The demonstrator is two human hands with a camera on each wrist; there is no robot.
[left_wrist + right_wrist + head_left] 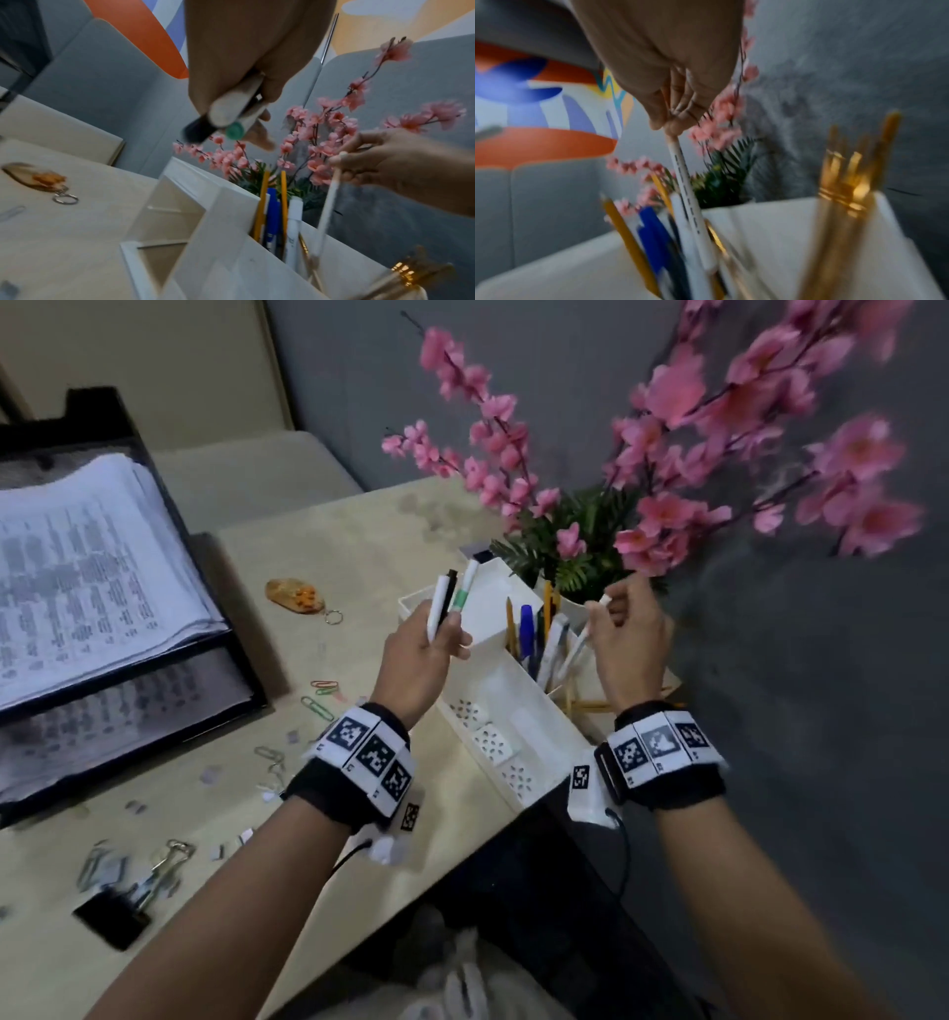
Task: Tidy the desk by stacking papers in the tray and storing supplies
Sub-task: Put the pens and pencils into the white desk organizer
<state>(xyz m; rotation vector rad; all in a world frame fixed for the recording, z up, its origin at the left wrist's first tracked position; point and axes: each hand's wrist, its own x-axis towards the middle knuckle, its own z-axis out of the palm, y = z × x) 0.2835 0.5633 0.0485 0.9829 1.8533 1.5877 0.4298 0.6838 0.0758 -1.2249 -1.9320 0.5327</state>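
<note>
My left hand (441, 634) grips several markers (452, 600), white-bodied with black and green ends, held upright over the white desk organiser (534, 737); the same markers (228, 117) point at the left wrist camera. My right hand (611, 608) pinches the top of a thin white pen (577, 647) whose lower end sits in the organiser's pen compartment among yellow pencils and a blue pen (526, 629). In the right wrist view the white pen (685, 182) hangs from my fingertips (672, 125). A black paper tray (226, 649) at the left holds a stack of printed papers (87, 567).
Loose paper clips (321, 698), a black binder clip (115, 919), small scraps and an amber keychain (295, 595) lie scattered on the beige desk. A pot of pink artificial blossoms (667, 505) stands right behind the organiser. Gold sticks (847, 182) stand at its right end.
</note>
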